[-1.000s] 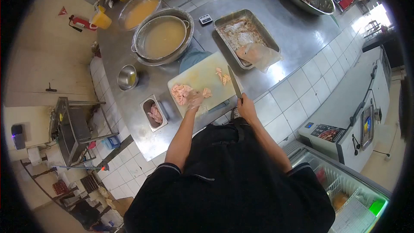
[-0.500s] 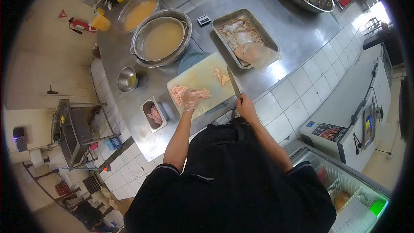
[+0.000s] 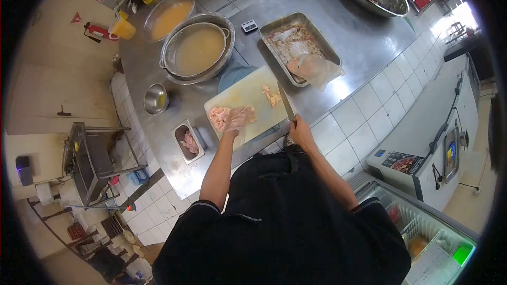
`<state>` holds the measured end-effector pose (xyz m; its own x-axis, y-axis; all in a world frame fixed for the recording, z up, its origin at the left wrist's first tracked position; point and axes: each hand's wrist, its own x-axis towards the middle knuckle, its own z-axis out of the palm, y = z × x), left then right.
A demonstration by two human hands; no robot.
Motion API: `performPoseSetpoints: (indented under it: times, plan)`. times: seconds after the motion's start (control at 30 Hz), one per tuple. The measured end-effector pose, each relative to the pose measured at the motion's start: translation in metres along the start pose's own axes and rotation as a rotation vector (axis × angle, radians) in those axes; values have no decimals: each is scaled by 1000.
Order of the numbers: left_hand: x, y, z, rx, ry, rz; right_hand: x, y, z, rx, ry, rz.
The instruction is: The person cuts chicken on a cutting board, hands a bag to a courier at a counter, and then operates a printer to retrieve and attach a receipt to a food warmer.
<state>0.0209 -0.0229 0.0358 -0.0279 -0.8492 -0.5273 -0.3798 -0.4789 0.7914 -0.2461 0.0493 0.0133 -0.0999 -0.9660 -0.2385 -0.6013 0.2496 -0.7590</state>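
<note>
Raw meat (image 3: 219, 116), pale pink, heaped on the near-left part of a cream cutting board (image 3: 245, 92), at the front edge of the steel counter (image 3: 359, 37). Left hand (image 3: 236, 121), in a clear glove, laid palm down on the right side of that heap, touching it; too small to tell whether the fingers pinch a piece or only press. Right hand (image 3: 301, 132), bare, closed tight around the handle of a knife (image 3: 287, 104), blade pointing away from the body over the right edge of the board, well apart from the heap. A 2nd, smaller cluster of meat pieces (image 3: 272, 96) just left of the blade.

Left of the board, a small rectangular steel container (image 3: 182, 150) with more meat inside, and beyond it a small round steel bowl (image 3: 157, 98). Behind the board, a blue cloth (image 3: 235, 72), then a wide pot (image 3: 199, 47) of cloudy pale liquid set in a larger basin. Farther back, a basin of orange liquid (image 3: 170, 15). Right of the pot, a greasy metal tray (image 3: 301, 34) with a crumpled plastic bag (image 3: 316, 69) over its near corner.
</note>
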Motion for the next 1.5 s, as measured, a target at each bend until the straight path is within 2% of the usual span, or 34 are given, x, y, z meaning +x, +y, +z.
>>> performPoseSetpoints:
  times: [0.17,0.33,0.4,0.47,0.53,0.63,0.73,0.83,1.03,1.13,1.4,1.5]
  plan:
    - [7,47,16,-215,-99,-44,1,-3,-3,-4,11,7]
    - [23,48,32,-584,-134,-56,2,-2,-3,11,32,6]
    - [53,-12,34,180,113,520,1,-5,-4,2,33,8]
    - [58,-44,40,397,276,578,-1,-2,2,-2,41,-8]
    - [55,-60,50,46,337,151,-5,-12,2,-29,29,-23]
    - [67,-92,56,245,465,85,-11,-27,11,-68,-14,-77]
    - [46,-66,62,104,511,-40,-11,-31,30,-107,-54,-145]
    - [53,-72,67,169,672,-5,-11,-39,43,-227,-104,-145]
    - [24,-80,52,418,638,138,-19,-41,48,-349,-80,-156]
    - [11,-90,46,442,701,281,-21,-38,48,-368,-60,-138]
    - [-44,-75,15,513,646,204,-25,-32,57,-377,-15,-183]
    - [-64,-57,7,524,645,127,-23,-31,58,-391,-70,-138]
